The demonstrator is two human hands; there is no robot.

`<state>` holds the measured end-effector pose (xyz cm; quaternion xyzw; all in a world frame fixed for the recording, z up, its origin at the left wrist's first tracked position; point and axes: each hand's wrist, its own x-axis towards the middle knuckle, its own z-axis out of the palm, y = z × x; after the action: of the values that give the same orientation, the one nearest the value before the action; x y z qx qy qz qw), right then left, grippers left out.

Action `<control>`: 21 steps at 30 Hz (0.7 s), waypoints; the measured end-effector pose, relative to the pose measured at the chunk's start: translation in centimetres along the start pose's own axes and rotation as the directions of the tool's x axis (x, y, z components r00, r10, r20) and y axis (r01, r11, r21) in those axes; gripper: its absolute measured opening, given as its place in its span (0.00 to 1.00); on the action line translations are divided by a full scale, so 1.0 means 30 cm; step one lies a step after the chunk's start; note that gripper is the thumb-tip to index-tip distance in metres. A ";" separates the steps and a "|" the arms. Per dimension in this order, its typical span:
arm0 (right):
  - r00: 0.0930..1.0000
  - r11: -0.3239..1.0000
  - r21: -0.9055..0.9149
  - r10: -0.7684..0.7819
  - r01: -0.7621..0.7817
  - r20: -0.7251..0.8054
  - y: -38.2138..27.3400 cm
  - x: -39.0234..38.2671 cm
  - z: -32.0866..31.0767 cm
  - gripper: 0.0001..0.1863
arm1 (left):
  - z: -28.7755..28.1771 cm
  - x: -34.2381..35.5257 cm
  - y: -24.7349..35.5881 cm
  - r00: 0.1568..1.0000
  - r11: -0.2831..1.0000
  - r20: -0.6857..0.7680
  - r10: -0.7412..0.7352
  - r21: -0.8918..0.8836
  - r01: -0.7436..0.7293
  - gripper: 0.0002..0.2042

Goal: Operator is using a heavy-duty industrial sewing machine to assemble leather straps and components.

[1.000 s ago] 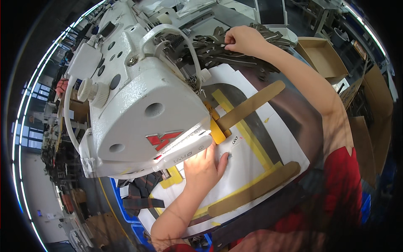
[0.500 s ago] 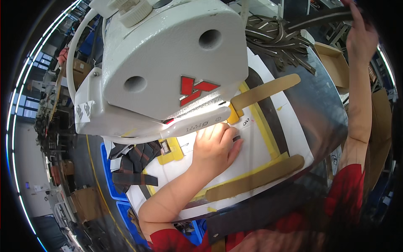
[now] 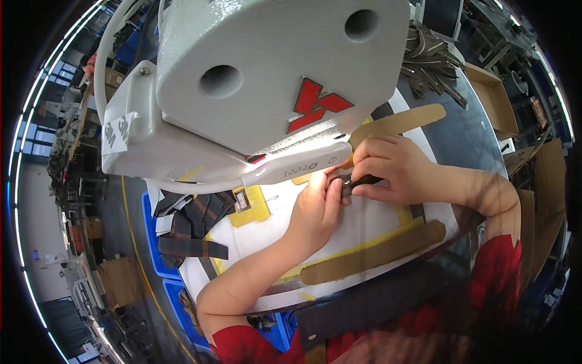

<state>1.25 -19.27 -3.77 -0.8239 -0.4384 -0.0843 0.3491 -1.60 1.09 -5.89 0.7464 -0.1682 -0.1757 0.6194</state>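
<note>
Below the white head of a sewing machine [image 3: 273,48], both my hands come together over the white work surface [image 3: 270,233]. My right hand [image 3: 397,171] pinches a small dark piece [image 3: 366,180] that looks like a fabric strip, partly covered by fingers. My left hand [image 3: 316,212] closes its thumb and fingers on the other end of it, where a dark, slightly shiny bit shows. The fingers hide the rest, so its full shape cannot be told. A lamp-like white bar [image 3: 297,167] on the machine hangs just above my left fingertips.
A long brown padded strip [image 3: 373,255] lies along the near edge; another [image 3: 400,121] sits beyond my right hand. A yellow plate [image 3: 250,206] and dark plaid fabric pieces [image 3: 194,218] are at left. Dark strips [image 3: 429,60] pile at far right near a cardboard box [image 3: 491,100].
My right hand has come in from the far right, where it held up a long dark strip over the pile, to meet my left hand. The view has shifted slightly.
</note>
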 end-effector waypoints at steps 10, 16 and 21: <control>0.999 0.980 -0.196 -0.010 0.020 0.053 0.018 -0.009 -0.010 0.08 | -0.009 -0.010 0.012 0.996 0.942 -0.038 0.078 0.330 -0.061 0.13; 0.995 0.987 -0.157 -0.012 0.027 0.100 0.021 -0.023 0.025 0.08 | -0.014 -0.001 0.007 0.959 0.733 0.012 0.285 0.642 -0.225 0.12; 0.977 0.999 -0.045 -0.018 0.028 0.211 0.009 -0.056 0.026 0.07 | -0.017 0.002 0.004 0.941 0.682 0.048 0.336 0.676 -0.278 0.16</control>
<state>0.32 -20.00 -5.24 -0.8312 -0.4803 -0.0111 0.2799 -1.32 1.48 -5.68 0.8868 -0.3181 0.0333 0.3336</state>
